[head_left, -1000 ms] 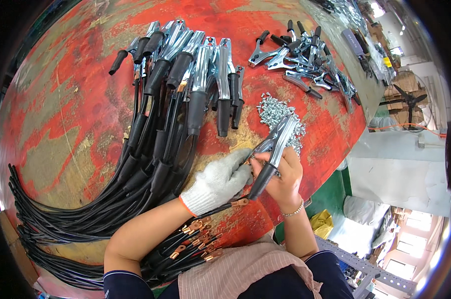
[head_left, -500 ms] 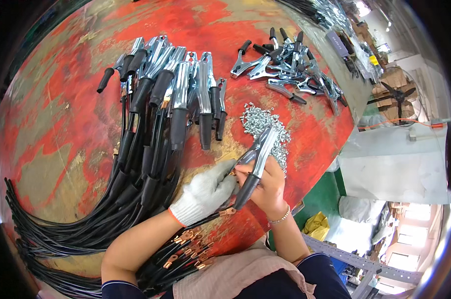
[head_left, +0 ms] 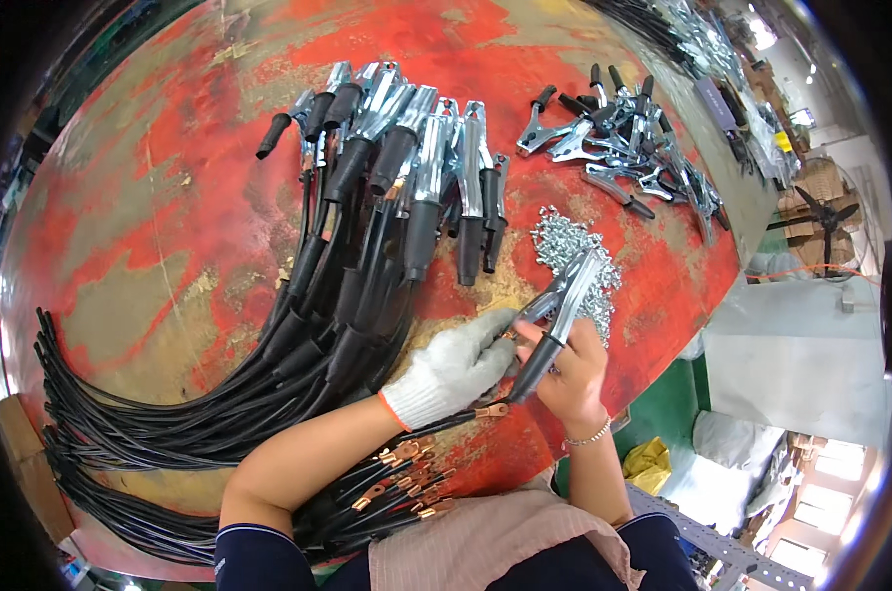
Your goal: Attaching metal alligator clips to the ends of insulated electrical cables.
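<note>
A silver spring clamp with black handle sleeves [head_left: 570,307] is held between my hands, jaws toward the far right. My left hand [head_left: 448,366], in a white knit glove, closes its fingers at one handle, where a bit of copper shows. Bare but for a bead bracelet at the wrist, my right hand [head_left: 579,379] grips the clamp by its other handle, one finger reaching toward the copper. Behind the clamp lies a heap of small silver screws [head_left: 556,234]. A black cable with a copper lug [head_left: 492,410] lies below my left hand. The gloved fingertips are partly hidden.
Clamps fitted to black cables [head_left: 424,212] lie bunched at centre left, their cables [head_left: 200,426] curving left. More loose clamps [head_left: 613,138] are piled at the far right. Cables with copper lugs [head_left: 407,455] lie by my body. The red worn table [head_left: 663,286] ends at right.
The whole scene has shifted rightward in the picture as the view turned. Both hands stay on the clamp, with only slight finger movement.
</note>
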### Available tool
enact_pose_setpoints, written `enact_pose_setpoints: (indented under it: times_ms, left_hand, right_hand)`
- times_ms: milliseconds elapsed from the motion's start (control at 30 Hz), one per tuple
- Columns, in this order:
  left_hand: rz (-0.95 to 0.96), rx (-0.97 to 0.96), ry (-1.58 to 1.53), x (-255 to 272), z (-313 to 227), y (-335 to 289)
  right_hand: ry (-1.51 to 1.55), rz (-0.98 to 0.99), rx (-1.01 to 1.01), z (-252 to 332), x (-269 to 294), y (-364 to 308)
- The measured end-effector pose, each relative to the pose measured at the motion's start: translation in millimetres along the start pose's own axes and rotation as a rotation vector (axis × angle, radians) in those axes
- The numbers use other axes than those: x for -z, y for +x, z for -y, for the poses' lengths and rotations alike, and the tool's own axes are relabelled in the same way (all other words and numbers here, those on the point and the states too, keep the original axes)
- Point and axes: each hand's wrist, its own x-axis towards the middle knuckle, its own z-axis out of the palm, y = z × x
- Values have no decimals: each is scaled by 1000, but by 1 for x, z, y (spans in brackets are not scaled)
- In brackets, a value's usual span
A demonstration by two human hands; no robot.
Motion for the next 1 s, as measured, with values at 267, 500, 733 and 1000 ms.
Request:
enact_pose_setpoints:
  times_ms: [267,500,733,1000]
  left_hand:
    - [26,115,-5,3,-15,1]
    - [-1,6,76,-1,-4,2]
    - [-42,-32,191,-2,2,-3]
    - [-170,-216,648,24,-71,-21]
  right_hand:
    - [17,-107,44,-19,1,-16]
    - [-12,-61,33,-12,4,-10]
    - [48,-130,-6,-11,12,-14]
    - [-20,-135,-161,-54,59,-40]
